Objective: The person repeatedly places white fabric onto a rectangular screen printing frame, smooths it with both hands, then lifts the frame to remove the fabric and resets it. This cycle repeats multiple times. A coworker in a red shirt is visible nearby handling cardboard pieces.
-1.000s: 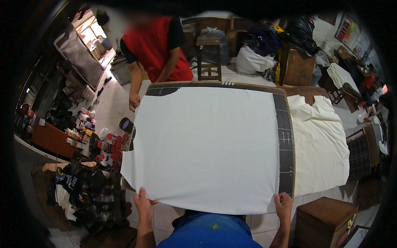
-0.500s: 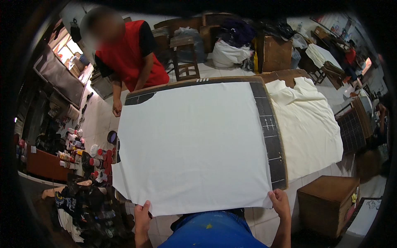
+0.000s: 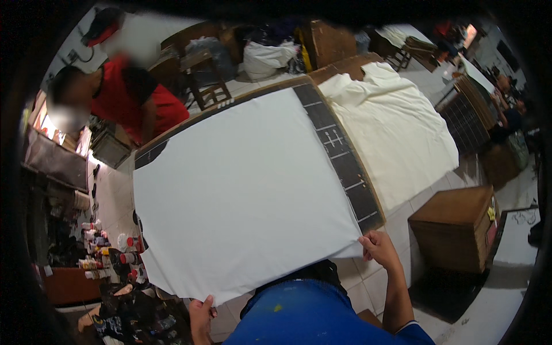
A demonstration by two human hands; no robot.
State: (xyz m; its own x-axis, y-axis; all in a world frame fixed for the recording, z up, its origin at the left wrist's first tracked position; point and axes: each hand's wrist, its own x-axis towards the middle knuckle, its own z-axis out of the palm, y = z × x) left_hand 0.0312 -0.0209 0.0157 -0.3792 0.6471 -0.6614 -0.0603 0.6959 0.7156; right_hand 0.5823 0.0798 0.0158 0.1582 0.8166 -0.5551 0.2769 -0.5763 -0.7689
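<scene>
A large pale white T-shirt panel (image 3: 241, 195) lies spread over a dark board (image 3: 339, 149) marked with white lines. It covers most of the board, leaving a dark strip bare along the right side and a patch at the far left corner. My left hand (image 3: 202, 317) pinches the panel's near edge at the left, thumb on top. At the near right corner my right hand (image 3: 380, 249) grips the cloth between thumb and fingers. A small flap of the cloth shows under the edge beside that hand.
Cream cloth (image 3: 391, 132) lies on another board to the right. A brown box (image 3: 451, 227) stands at the near right. Bottles with red lids (image 3: 131, 257) and dark clothing (image 3: 135, 316) are at the left. A person in red (image 3: 126, 103) leans by the far left corner.
My view has turned, so the board looks tilted. At the right corner the cloth edge has shifted and a flap shows beneath. The person in red has bent lower at the far left.
</scene>
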